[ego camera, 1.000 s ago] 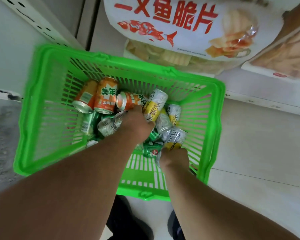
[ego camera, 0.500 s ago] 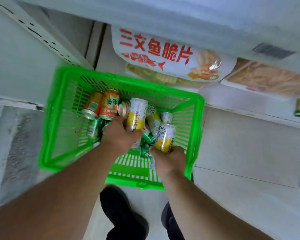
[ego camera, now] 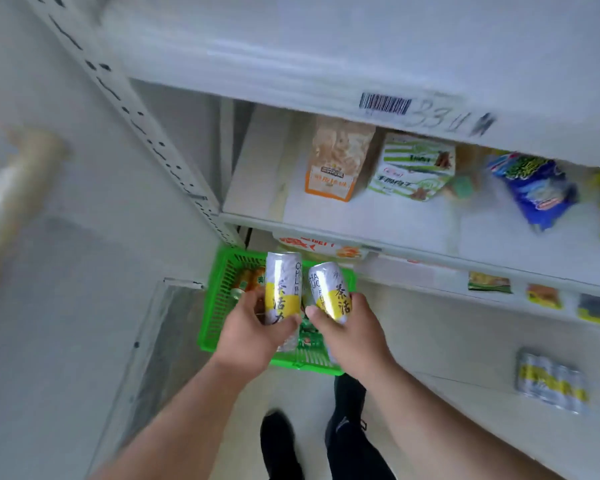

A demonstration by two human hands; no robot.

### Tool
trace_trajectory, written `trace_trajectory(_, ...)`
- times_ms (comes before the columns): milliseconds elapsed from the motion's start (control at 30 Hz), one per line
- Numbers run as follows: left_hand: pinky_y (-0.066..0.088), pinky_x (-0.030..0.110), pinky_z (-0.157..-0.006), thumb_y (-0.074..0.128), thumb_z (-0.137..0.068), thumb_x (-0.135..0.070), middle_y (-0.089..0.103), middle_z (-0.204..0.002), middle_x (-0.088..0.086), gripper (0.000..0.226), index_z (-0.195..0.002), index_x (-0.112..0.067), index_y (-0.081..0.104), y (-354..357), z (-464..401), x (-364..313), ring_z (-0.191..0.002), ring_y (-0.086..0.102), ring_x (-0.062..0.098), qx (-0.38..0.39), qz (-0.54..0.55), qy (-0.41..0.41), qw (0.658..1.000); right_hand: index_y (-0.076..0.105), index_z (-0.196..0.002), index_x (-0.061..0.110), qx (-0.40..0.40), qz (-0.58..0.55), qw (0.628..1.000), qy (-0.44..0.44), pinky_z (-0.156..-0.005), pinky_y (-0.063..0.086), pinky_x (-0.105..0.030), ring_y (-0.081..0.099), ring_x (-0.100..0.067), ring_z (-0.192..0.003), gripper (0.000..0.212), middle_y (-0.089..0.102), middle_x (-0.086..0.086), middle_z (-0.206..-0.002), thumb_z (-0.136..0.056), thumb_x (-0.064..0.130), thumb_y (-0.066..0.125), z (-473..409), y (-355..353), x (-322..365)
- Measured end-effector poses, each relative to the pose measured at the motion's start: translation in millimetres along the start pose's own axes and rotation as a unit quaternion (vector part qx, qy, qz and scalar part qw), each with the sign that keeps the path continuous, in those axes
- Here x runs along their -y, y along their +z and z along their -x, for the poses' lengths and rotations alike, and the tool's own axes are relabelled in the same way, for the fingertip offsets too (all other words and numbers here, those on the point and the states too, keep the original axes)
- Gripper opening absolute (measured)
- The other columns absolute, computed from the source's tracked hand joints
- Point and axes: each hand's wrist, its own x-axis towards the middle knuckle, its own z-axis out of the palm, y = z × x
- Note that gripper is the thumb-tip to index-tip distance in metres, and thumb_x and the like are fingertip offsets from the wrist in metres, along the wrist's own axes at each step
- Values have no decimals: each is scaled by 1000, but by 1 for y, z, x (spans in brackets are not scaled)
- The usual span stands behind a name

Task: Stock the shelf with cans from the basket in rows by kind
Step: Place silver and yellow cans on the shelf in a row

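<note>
One white-and-yellow can (ego camera: 282,289) is gripped in the left hand (ego camera: 253,332), a matching can (ego camera: 330,292) in the right hand (ego camera: 352,332), above the green basket (ego camera: 219,306). Both should be set upright, side by side, in one shelf (ego camera: 361,216) row.

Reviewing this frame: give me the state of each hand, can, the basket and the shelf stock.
Left hand: grips the left can.
Right hand: grips the right can.
Left can: upright, lifted above the basket.
Right can: tilted, lifted.
Basket: on the floor, cans inside.
Can row: standing on the lower shelf, blurred.
Orange bag: upright on the shelf.
</note>
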Motion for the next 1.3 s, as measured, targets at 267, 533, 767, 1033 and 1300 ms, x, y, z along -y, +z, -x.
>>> trace_trajectory(267, 49, 12, -60, 82, -78, -29, 75, -84, -16, 32, -105, -25, 66, -66, 131, -118, -72, 70, 2, 23, 2, 92, 995, 53, -103, 29, -53, -99, 992, -65, -64, 51, -27, 62, 1, -61, 22, 68, 2, -81, -88, 31, 70, 148, -98, 95)
trace_trajectory(533, 58, 30, -75, 81, -71, -48, 75, -88, -12, 46, -110, -33, 63, -63, 191, -203, -79, 69, 6, 44, -36, 205, 977, 55, -101, 32, -162, -153, 969, -107, -75, 56, -36, 69, -10, -78, 38, 71, 7, -85, -72, 41, 78, 211, -181, 132)
trace_trajectory(767, 54, 21, -70, 84, -74, -36, 75, -86, -9, 35, -102, -29, 64, -20, 215, -255, -80, 70, 7, 48, -36, 260, 964, 57, -101, 33, -217, -187, 949, -130, -79, 59, -41, 71, -10, -78, 49, 72, 9, -84, -59, 50, 78, 220, -254, 122)
trace_trajectory(1033, 57, 26, -74, 84, -77, -21, 76, -88, -4, 32, -103, -24, 65, 82, 229, -317, -80, 72, 13, 62, -17, 268, 961, 60, -106, 34, -201, -201, 947, -152, -84, 59, -37, 71, -3, -84, 48, 74, 13, -92, -65, 48, 83, 194, -356, 73)
trace_trajectory(1300, 50, 13, -66, 84, -77, -19, 75, -88, -4, 37, -105, -27, 62, 193, 233, -373, -83, 71, 10, 36, 14, 247, 968, 60, -104, 35, -208, -167, 953, -147, -78, 57, -34, 69, -8, -87, 40, 72, 13, -93, -71, 38, 83, 154, -481, 22)
